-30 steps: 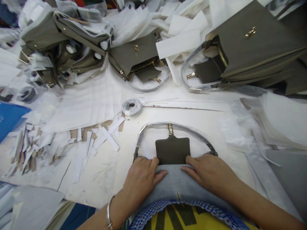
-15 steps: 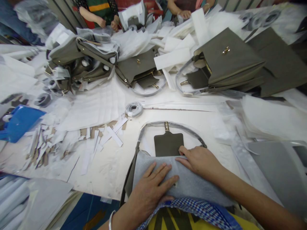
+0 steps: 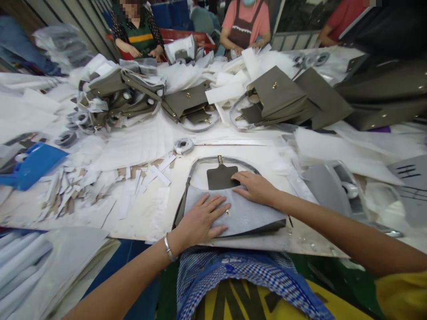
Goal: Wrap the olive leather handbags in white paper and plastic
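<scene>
A handbag [image 3: 179,214] lies on the table in front of me, its main face covered by a pale grey sheet [image 3: 267,212]. My left hand [image 3: 203,218] rests flat on the sheet, fingers spread, beside a small metal fitting that pokes through. At the sheet's upper edge, my right hand [image 3: 255,186] has its thumb on the sheet and its forefinger touching a dark olive flap [image 3: 218,178]; its other fingers are partly hidden. A gold clasp [image 3: 219,160] tips the flap. The bag's plastic-wrapped handle [image 3: 200,163] arches beyond it.
Further olive handbags [image 3: 280,95] and white wrapping sheets crowd the far side. A tape roll [image 3: 183,146], paper strips [image 3: 160,175] and a blue dustpan [image 3: 36,164] lie leftward. A grey plastic object [image 3: 325,184] stands at right. Co-workers [image 3: 245,26] are across the table.
My view has pulled back and tilted up, so the co-workers and the near table edge show more. Both hands keep nearly the same places on the bag.
</scene>
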Available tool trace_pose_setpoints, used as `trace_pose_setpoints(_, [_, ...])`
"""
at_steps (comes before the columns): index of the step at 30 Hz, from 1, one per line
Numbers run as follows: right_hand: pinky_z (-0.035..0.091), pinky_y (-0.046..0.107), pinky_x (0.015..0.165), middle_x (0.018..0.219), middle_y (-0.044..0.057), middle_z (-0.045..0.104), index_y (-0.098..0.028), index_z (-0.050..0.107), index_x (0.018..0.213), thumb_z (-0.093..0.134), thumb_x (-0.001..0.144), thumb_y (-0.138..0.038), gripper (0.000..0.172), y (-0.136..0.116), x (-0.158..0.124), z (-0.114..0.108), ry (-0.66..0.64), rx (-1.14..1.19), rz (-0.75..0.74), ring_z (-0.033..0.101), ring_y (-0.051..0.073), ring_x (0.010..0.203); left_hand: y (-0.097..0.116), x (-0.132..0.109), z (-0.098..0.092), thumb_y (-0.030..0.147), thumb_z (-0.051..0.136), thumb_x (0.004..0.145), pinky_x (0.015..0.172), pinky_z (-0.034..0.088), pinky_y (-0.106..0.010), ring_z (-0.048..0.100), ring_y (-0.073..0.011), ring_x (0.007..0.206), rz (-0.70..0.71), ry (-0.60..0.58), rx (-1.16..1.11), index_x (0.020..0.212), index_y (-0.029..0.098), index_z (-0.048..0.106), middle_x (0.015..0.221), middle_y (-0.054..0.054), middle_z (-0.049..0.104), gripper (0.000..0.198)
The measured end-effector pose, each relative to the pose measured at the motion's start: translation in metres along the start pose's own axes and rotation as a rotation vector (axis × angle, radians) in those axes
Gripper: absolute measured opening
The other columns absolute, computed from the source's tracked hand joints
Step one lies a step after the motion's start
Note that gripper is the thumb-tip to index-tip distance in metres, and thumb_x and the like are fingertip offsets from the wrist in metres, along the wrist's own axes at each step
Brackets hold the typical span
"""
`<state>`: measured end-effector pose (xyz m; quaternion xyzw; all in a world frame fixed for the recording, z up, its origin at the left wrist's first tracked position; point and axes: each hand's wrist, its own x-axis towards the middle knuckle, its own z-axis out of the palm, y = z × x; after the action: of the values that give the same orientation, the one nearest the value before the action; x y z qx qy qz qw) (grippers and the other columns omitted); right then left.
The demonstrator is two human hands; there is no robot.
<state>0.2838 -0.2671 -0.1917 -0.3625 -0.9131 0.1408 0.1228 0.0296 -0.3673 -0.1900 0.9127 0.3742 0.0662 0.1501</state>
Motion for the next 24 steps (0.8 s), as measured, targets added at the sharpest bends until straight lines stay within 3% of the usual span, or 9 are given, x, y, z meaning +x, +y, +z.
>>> trace_pose_setpoints(4, [0.04,0.045,0.11,0.134,0.016,0.058,-0.012,0.057,0.127,0.059,0.093,-0.032,0.04,-0.002,0.015,0.001,0.091,-0.007,-0.007,0.051,0.028,0.127,0.001,-0.002,0.001,0.053,0.046,0.096,0.12,0.022,-0.05,0.031,-0.025,0.146,0.017,0.035,0.036,0.151,0.024,0.034,0.156,-0.01,0.038,0.063])
trace_pose_setpoints(6, [0.038,0.047,0.112,0.139,0.017,0.056,-0.012,0.055,0.132,0.061,0.091,-0.032,0.046,-0.003,0.031,0.004,0.107,0.053,0.108,0.049,0.03,0.131,0.001,-0.003,0.002,0.053,0.046,0.096,0.12,0.023,-0.05,0.033,-0.0251,0.145,0.031,0.062,0.05,0.151,0.024,0.034,0.155,-0.01,0.04,0.063])
trace_pose_setpoints(9, [0.044,0.048,0.106,0.129,0.016,0.064,-0.012,0.057,0.133,0.063,0.09,-0.034,0.049,-0.004,0.06,0.003,0.062,0.19,0.307,0.058,0.032,0.122,0.001,-0.005,0.004,0.053,0.046,0.096,0.119,0.025,-0.049,0.035,-0.0247,0.144,0.05,0.102,0.063,0.151,0.024,0.034,0.154,-0.011,0.041,0.063])
trace_pose_setpoints(12, [0.052,0.041,0.098,0.115,0.011,0.073,-0.014,0.056,0.136,0.057,0.094,-0.035,0.047,-0.009,0.072,-0.005,0.053,0.25,0.355,0.066,0.027,0.111,0.0,-0.006,0.005,0.053,0.048,0.095,0.118,0.028,-0.049,0.037,-0.0246,0.143,0.06,0.133,0.078,0.15,0.024,0.036,0.153,-0.01,0.044,0.062])
trace_pose_setpoints(14, [0.049,0.036,0.103,0.121,0.007,0.071,-0.017,0.053,0.14,0.053,0.096,-0.032,0.047,-0.017,0.062,-0.013,0.082,0.29,0.312,0.063,0.023,0.117,0.0,-0.006,0.005,0.053,0.048,0.095,0.118,0.029,-0.049,0.038,-0.0245,0.142,0.062,0.144,0.078,0.149,0.024,0.037,0.151,-0.011,0.046,0.062])
trace_pose_setpoints(18, [0.039,0.038,0.113,0.135,0.006,0.061,-0.023,0.068,0.123,0.054,0.094,-0.025,0.032,-0.037,0.015,-0.027,0.099,0.314,-0.018,0.054,0.02,0.128,0.001,-0.007,0.006,0.051,0.048,0.095,0.118,0.027,-0.05,0.04,-0.025,0.141,0.059,0.15,0.053,0.148,0.022,0.039,0.149,-0.012,0.047,0.061])
trace_pose_setpoints(20, [0.039,0.041,0.113,0.138,0.006,0.058,-0.026,0.067,0.122,0.051,0.095,-0.022,0.032,-0.044,-0.006,-0.028,0.061,0.292,-0.127,0.051,0.02,0.131,0.001,-0.007,0.006,0.05,0.048,0.095,0.119,0.026,-0.051,0.042,-0.0252,0.139,0.058,0.16,0.046,0.147,0.022,0.041,0.147,-0.013,0.049,0.06])
trace_pose_setpoints(24, [0.042,0.04,0.11,0.135,0.008,0.059,-0.023,0.05,0.138,0.048,0.095,-0.017,0.044,-0.051,-0.025,-0.023,0.074,0.361,-0.09,0.055,0.018,0.126,0.002,-0.006,0.005,0.049,0.051,0.094,0.119,0.026,-0.05,0.047,-0.0249,0.134,0.061,0.163,0.045,0.145,0.021,0.044,0.141,-0.012,0.054,0.059])
